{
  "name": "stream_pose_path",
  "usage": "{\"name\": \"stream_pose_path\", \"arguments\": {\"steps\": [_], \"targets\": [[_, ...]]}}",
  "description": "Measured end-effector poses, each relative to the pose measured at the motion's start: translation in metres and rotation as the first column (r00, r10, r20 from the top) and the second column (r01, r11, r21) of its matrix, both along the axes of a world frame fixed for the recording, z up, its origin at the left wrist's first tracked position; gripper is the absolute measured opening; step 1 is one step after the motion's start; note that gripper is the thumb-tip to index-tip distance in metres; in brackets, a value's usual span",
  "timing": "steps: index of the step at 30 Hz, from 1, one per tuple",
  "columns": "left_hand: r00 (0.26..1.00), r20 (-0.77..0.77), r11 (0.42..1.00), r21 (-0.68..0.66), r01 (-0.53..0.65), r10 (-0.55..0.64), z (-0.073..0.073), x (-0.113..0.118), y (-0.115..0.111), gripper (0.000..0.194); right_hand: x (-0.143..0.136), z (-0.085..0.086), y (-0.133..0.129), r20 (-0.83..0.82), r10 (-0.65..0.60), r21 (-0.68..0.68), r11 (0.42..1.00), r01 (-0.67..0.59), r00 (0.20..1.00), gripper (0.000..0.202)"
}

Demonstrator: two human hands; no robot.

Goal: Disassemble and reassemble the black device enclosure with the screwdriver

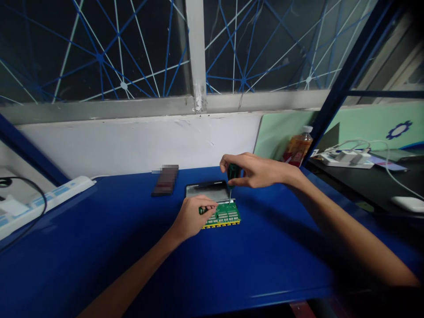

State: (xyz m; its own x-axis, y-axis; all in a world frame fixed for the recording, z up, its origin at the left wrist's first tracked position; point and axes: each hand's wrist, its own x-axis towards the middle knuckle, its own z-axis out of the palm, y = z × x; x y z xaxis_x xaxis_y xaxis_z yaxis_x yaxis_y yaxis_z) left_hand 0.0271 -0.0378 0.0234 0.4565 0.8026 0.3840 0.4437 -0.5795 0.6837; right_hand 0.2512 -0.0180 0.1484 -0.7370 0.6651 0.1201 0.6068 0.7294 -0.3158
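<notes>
A green circuit board [234, 213] with rows of pale rectangular parts and a yellow front edge lies on the blue table. My right hand [253, 171] is closed around the dark green handle of a screwdriver [230, 195], held upright. Its thin shaft points down, and the tip meets the board near its back edge. My left hand [194, 215] rests at the board's left end with fingers curled and pressed on it, hiding that end. Just behind the board lies a shallow black-rimmed tray-like cover [207, 191] with a grey inside.
A dark flat object [166, 181], partly pixelated, lies at the back left of the blue table [258, 269]. White power strips [46, 203] [347, 158] are at both sides. A bottle [299, 145] stands at the back right by a blue post, beside a black desk [361, 181].
</notes>
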Motion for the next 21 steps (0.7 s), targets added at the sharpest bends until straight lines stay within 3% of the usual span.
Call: {"name": "stream_pose_path", "arguments": {"steps": [3,6,9,13,21], "targets": [[1.000,-0.008,1.000,0.015,-0.006,0.006,-0.0006,0.0000,0.0004,0.017,-0.0031,-0.0011,0.0022,0.026,-0.036,0.100,0.994,0.033,0.999,0.022],[1.000,-0.006,1.000,0.030,-0.007,0.007,-0.0021,-0.0004,0.0013,0.015,-0.0042,-0.0027,0.0042,0.031,-0.079,0.161,0.984,0.073,0.996,0.031],[1.000,0.004,0.999,0.053,-0.009,0.009,-0.0032,-0.0008,0.0023,0.014,-0.0014,-0.0026,0.0049,0.022,-0.083,0.116,0.990,0.080,0.996,0.036],[1.000,0.018,0.996,0.091,0.005,-0.007,-0.0033,-0.0008,0.0028,0.014,0.0035,-0.0006,0.0055,0.009,-0.027,0.036,0.999,0.027,1.000,0.028],[0.999,0.044,0.996,0.086,-0.020,0.016,-0.0027,0.0001,0.0019,0.015,-0.0023,-0.0052,0.0095,0.003,-0.094,0.190,0.978,0.091,0.996,0.035]]}}
